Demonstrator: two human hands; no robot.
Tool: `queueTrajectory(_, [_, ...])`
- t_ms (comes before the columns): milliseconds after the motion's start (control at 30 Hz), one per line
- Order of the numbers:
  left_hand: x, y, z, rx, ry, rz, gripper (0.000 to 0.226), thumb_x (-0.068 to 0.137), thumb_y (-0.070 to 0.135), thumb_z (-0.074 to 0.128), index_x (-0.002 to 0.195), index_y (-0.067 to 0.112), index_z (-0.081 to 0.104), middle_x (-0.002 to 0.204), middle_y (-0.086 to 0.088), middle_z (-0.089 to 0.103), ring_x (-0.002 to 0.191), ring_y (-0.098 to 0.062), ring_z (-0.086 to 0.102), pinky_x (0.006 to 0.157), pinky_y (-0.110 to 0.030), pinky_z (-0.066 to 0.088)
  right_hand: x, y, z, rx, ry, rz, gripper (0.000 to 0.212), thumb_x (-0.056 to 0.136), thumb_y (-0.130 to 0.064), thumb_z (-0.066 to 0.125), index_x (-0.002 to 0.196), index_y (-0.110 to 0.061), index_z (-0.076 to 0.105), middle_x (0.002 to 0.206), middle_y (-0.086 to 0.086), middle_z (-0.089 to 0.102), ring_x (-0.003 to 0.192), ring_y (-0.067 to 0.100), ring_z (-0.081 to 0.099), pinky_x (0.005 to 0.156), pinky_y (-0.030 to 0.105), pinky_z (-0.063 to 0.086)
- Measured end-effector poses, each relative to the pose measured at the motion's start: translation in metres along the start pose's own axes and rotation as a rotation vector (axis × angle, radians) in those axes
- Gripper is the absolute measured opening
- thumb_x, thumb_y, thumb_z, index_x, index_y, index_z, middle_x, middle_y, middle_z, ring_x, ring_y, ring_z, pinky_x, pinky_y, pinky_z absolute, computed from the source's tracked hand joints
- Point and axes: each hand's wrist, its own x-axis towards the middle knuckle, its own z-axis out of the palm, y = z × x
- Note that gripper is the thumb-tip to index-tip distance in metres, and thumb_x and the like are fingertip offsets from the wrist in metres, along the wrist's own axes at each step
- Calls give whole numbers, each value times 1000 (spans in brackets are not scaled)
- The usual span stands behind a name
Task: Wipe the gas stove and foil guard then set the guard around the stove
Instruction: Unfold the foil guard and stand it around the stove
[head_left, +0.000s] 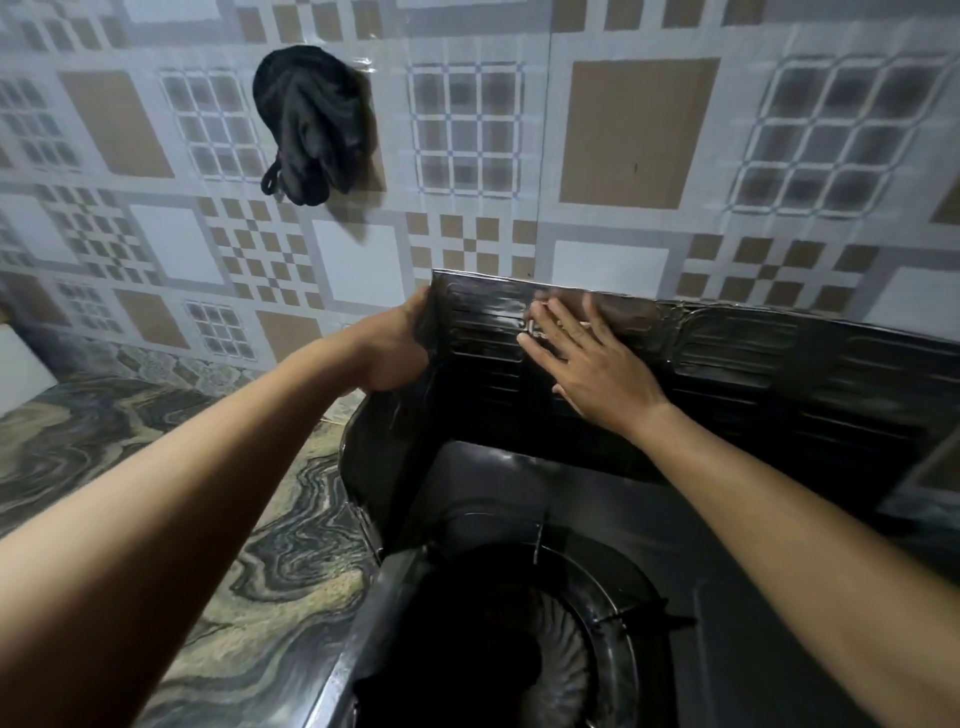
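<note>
Foil guard stands centre-right of frame, behind the gas stove. My left hand pinches its corner fold, fingers closed on it; right hand open, flat against the back panel. Risk: pressing too hard dents the foil or tips the guard.

glossy embossed foil guard (dark), shiny metal stove, marbled counter.

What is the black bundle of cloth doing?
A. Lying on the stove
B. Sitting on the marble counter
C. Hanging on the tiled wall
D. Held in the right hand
C. The black cloth hangs up on the tiled wall, well above the foil guard, while the left hand grips the guard's corner and the right hand lies flat on it.
</note>
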Motion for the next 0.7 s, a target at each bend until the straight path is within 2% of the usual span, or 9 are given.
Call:
queueTrajectory(100, [-2, 6, 1, 89, 8, -42, 85, 83, -2, 53, 155, 23, 15, 120, -14, 58, 105, -30, 52, 85, -34, 40, -19, 3, -17, 50, 15, 73, 74, 89, -23, 67, 152, -12, 31, 160, 24, 14, 149, 39, 13, 118, 59, 16])
queueTrajectory(167, [-3, 12, 5, 227, 49, -97, 87, 82, 10, 58, 154, 21, 10, 132, -25, 55, 118, -41, 53, 94, -42, 44, -38, 4, -28, 62, 37, 196, 68, 89, -19, 65, 150, -12, 36, 160, 25, 15, 149, 38, 12, 116, 61, 18])
queueTrajectory(233, [-5, 31, 15, 395, 106, -133, 94, 81, 20, 60, 155, 24, 1, 152, -30, 30, 137, -50, 35, 108, -58, 37, -62, 5, -37, 79, 68, 342, 65, 85, -15, 67, 146, -12, 42, 158, 26, 21, 148, 39, 15, 114, 63, 21])
queueTrajectory(300, [-11, 61, 35, 473, 180, -51, 95, 83, 26, 60, 157, 22, -1, 161, -27, 7, 147, -51, 10, 114, -66, 22, -85, 9, -42, 91, 82, 501, 63, 81, -12, 72, 140, -11, 48, 153, 27, 32, 144, 41, 25, 110, 66, 28])
queueTrajectory(400, [-5, 104, 79, 255, 69, 54, 100, 87, 36, 63, 157, 12, -4, 162, -28, 3, 149, -47, 6, 119, -59, 19, -116, 17, -45, 204, 5, 908, 79, 80, -23, 75, 147, -12, 33, 154, 29, 24, 139, 48, 26, 109, 66, 29])
queueTrajectory(467, [10, 124, 109, -47, -59, -47, 106, 87, 41, 67, 156, 7, -6, 161, -30, 3, 148, -48, 12, 119, -54, 20, -131, 25, -41, 415, -35, 1331, 103, 82, -39, 73, 156, -15, 4, 159, 31, 1, 144, 50, 11, 114, 64, 18])
queueTrajectory(533, [27, 139, 131, -338, -36, -196, 102, 89, 41, 65, 157, 8, -4, 161, -28, 7, 147, -47, 16, 119, -52, 19, -139, 33, -35, 576, -46, 1568, 116, 82, -51, 71, 154, -17, -13, 158, 31, -11, 146, 49, -3, 115, 66, 9])
queueTrajectory(600, [47, 141, 148, -486, 79, -319, 101, 93, 44, 60, 156, 9, -11, 163, -25, -2, 149, -45, 9, 121, -49, 13, -140, 40, -28, 641, -19, 1575, 118, 82, -55, 69, 153, -20, -18, 158, 28, -17, 147, 46, -10, 114, 67, 5])
queueTrajectory(700, [66, 138, 163, -519, 105, -289, 125, 84, 55, 68, 151, 8, -26, 159, -28, -23, 149, -47, 0, 122, -47, 8, -137, 50, -19, 666, 69, 1458, 117, 83, -55, 67, 152, -21, -21, 160, 24, -18, 148, 40, -13, 113, 68, 5])
